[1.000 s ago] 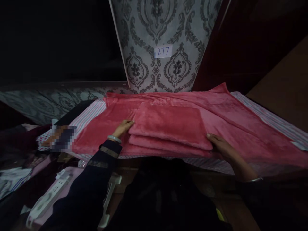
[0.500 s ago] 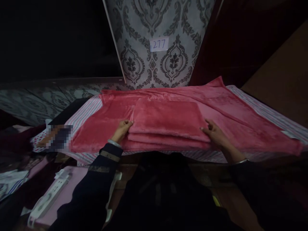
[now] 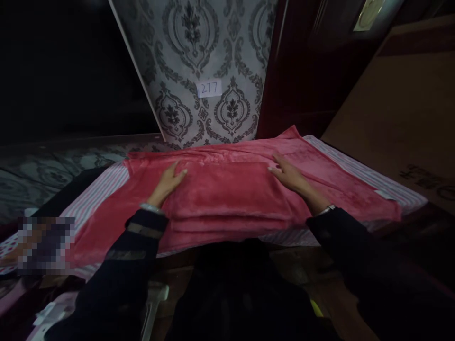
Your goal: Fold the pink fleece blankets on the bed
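A plush pink-red blanket, folded into a thick rectangular stack [image 3: 227,192], rests in front of me with its layered edge toward my body. Under and around it spreads another pink-red plush cloth [image 3: 341,182]; whether both are one piece I cannot tell. My left hand [image 3: 169,180] is at the stack's left far corner, thumb and fingers apart. On the opposite side my right hand [image 3: 288,174] is by the right far corner, fingers stretched out. Neither hand grips the fabric; light contact with it cannot be made out.
The cloth lies over a striped sheet [image 3: 95,192] on a table. Behind stands a patterned wall with a paper label [image 3: 209,88] reading 277. A large dark screen [image 3: 71,71] is at left, a cardboard box [image 3: 401,109] at right. A white power strip [image 3: 53,312] lies lower left.
Both hands have let go of the stack's near side edges and moved away from me to its far corners, fingers opening. The view has turned to the right.
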The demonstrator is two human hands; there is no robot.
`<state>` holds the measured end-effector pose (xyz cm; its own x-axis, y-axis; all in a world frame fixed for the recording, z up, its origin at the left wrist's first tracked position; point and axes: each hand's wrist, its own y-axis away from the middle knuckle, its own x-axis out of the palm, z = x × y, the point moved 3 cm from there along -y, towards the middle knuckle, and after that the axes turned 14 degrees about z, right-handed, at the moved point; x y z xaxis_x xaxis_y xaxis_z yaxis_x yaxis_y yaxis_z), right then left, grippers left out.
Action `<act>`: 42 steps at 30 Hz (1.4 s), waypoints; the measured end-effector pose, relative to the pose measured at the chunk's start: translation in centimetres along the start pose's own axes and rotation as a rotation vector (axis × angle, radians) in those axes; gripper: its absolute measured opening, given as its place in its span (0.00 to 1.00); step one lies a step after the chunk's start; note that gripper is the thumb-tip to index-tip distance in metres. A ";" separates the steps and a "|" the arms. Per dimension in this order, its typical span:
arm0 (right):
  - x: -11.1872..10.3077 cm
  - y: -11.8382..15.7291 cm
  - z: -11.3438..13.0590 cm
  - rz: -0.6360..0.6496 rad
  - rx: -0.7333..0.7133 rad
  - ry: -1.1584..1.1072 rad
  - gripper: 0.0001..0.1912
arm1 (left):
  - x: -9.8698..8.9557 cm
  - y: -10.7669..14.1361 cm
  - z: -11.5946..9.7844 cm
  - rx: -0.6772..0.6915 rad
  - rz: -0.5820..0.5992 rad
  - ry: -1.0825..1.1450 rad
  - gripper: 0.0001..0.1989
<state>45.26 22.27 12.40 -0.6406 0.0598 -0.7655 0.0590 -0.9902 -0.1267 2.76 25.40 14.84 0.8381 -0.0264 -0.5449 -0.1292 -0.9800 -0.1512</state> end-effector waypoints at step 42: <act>12.5 -6.9 1.9 -0.001 0.080 0.492 0.27 | 9.6 -5.8 2.3 -0.239 0.117 -0.872 0.34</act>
<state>35.46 29.63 4.91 -0.2021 0.0946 -0.9748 -0.0127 -0.9955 -0.0940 10.31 31.27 8.56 0.1163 -0.0646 -0.9911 0.0065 -0.9978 0.0658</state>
